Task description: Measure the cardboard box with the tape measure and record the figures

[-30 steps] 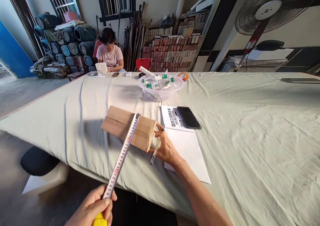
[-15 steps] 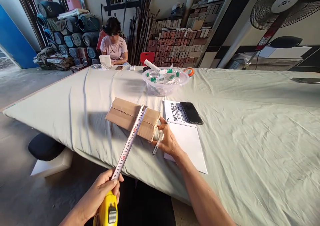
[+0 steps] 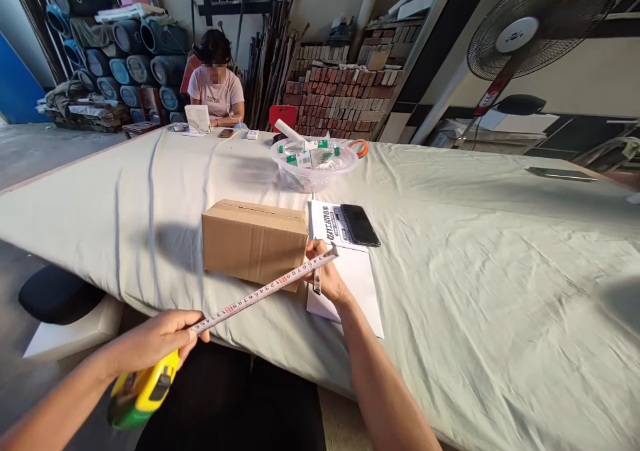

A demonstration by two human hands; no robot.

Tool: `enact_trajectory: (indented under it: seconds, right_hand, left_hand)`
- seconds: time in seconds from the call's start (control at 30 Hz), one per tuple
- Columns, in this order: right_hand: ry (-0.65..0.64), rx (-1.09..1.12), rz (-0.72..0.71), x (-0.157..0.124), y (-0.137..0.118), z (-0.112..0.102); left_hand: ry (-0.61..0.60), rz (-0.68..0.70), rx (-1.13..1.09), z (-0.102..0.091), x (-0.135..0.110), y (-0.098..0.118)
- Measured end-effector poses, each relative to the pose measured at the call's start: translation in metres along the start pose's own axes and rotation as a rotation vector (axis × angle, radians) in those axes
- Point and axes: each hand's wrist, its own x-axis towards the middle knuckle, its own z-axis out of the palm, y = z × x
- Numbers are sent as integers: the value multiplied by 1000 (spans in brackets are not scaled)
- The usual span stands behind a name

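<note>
A brown cardboard box (image 3: 254,241) stands on the cloth-covered table (image 3: 475,258). My left hand (image 3: 153,338) grips a yellow tape measure (image 3: 143,391) below the table's near edge. Its tape (image 3: 260,296) runs up and to the right across the front of the box. My right hand (image 3: 326,274) sits at the box's right corner, pinching the tape's end and holding a pen (image 3: 317,282). Under that hand lies a white sheet of paper (image 3: 350,284).
A black phone (image 3: 360,224) lies on a printed form. Behind it a clear bowl (image 3: 314,164) holds bottles. A person (image 3: 216,91) sits at the far end. A fan (image 3: 530,28) stands at the right, bricks (image 3: 345,98) behind. A black stool (image 3: 55,294) is at the left.
The tape has come off the top of the box and now runs along its front. My left hand has swung left. The box now stands with a tall side facing me.
</note>
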Motion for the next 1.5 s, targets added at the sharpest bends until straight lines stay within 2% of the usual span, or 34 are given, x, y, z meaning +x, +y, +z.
enact_trajectory:
  seconds: [0.3, 0.4, 0.5, 0.67, 0.93, 1.1, 1.23, 1.33, 1.5]
  right_hand:
    - [-80, -41, 70, -4, -9, -12]
    - [-113, -55, 77, -4, -13, -13]
    - [-118, -42, 77, -3, -14, -13]
    - [-136, -56, 86, -2, -14, -15]
    - [-149, -26, 147, -6, -20, -11]
    - [-115, 8, 131, -5, -16, -9]
    - [-61, 98, 141, -4, -8, -9]
    - [30, 118, 140, -2, -3, -9]
    - [122, 165, 116, 1, -3, -5]
  left_hand:
    - [-59, -16, 325, -97, 17, 62]
    - [-82, -12, 449, -121, 25, 78]
    - [-91, -19, 556, -133, 36, 89]
    - [-80, 22, 692, -142, 53, 97]
    - [-79, 52, 803, -148, 48, 112]
    - [-59, 35, 789, -146, 46, 109]
    - [-39, 67, 678, -130, 39, 93]
    - [-1, 80, 471, -98, 33, 71]
    - [59, 89, -42, -13, 37, 24]
